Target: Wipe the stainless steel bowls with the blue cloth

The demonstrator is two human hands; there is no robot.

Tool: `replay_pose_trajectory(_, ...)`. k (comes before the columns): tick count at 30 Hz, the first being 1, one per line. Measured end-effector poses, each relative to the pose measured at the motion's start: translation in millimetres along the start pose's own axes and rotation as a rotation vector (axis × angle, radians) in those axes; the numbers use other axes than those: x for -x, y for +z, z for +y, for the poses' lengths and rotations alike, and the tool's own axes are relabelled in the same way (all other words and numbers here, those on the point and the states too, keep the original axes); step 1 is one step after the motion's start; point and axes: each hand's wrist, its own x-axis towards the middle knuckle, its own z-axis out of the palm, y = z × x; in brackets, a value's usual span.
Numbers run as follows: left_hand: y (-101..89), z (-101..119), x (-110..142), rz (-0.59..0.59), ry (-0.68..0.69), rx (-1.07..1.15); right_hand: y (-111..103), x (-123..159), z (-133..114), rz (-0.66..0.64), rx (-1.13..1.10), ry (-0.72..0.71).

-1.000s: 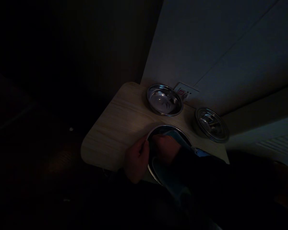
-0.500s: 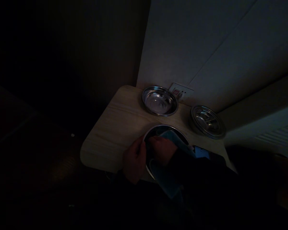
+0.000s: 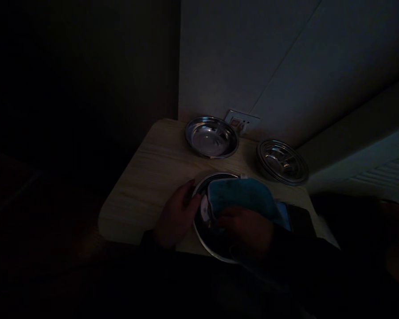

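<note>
The room is very dark. A shiny steel plate [image 3: 202,230] lies at the near edge of a small pale wooden table [image 3: 146,190]. My left hand [image 3: 176,215] grips the plate's left rim, fingers curled over it. My right hand [image 3: 248,228] rests inside the plate, closed on a blue cloth [image 3: 242,197] that drapes over the plate's far side and over my wrist. A dark sleeve covers my right forearm.
A steel bowl [image 3: 211,137] sits at the table's back by a wall socket [image 3: 241,122]. A stack of steel plates [image 3: 281,161] stands at the back right. Pale wall panels rise behind; the left side and the floor are almost black.
My right hand has drawn the blue cloth from the plate's far left toward the near right, and the cloth now lies spread over the far rim. My left hand stays on the rim.
</note>
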Motion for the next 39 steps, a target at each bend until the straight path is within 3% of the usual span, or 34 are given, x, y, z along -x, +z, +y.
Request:
replay_pose_trajectory(4, 12.6, -0.4, 2.9, -0.016, 0.034, 0.039, 6.2, -3.8, -5.7, -0.019, 0.04, 0.037)
replay_pose_trajectory(13, 12.7, -3.0, 10.2, 0.123, 0.0, -0.046, -7.4, -42.2, -13.4, 0.143, 0.061, 0.183)
replay_pose_trajectory(17, 14.8, -2.7, 11.1, 0.187, -0.01, -0.026, -2.5, -31.3, -13.9, 0.082, 0.057, 0.144)
replay_pose_trajectory(21, 16.7, -1.7, 12.4, 0.157, -0.019, 0.033, 3.0, -20.9, -11.5, 0.024, 0.031, 0.143)
replay_pose_trajectory(29, 17.4, -2.2, 12.8, 0.197, -0.037, -0.03, -10.7, -53.2, -12.3, 0.121, 0.093, 0.236)
replay_pose_trajectory(35, 22.1, 1.7, 14.3, 0.222, -0.049, 0.005, 4.1, -22.9, -15.6, 0.015, 0.033, 0.195)
replay_pose_trajectory(39, 20.6, 3.4, 16.4, 0.177, -0.035, 0.01, 1.6, -29.4, -9.5, 0.034, 0.023, 0.225)
